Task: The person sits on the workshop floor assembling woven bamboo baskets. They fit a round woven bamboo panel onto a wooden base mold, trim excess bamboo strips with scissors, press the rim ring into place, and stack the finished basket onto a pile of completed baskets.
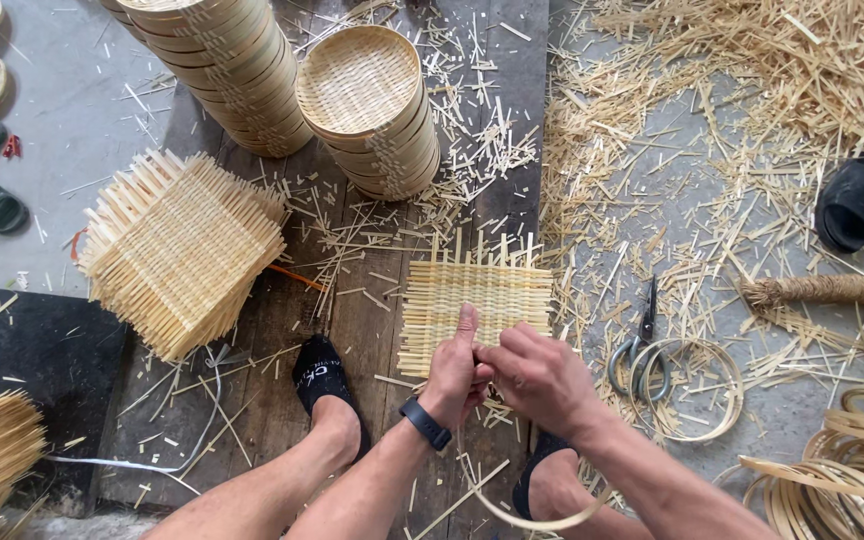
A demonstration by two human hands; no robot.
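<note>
Hands meet low over a dark wooden board (pixel 372 330): the left hand (pixel 455 365) (black band at the wrist) is curled tight, thumb up against a square pale woven bamboo mat (pixel 474 300) lying flat on the board. The right hand (pixel 542 378) has its fingers bent closed beside it, both pinching a thin bamboo hoop (pixel 512 515) that curves down between the forearms. A stack of round woven trays (pixel 370 105) stands beyond; scissors (pixel 642 330) lie right of the mat.
</note>
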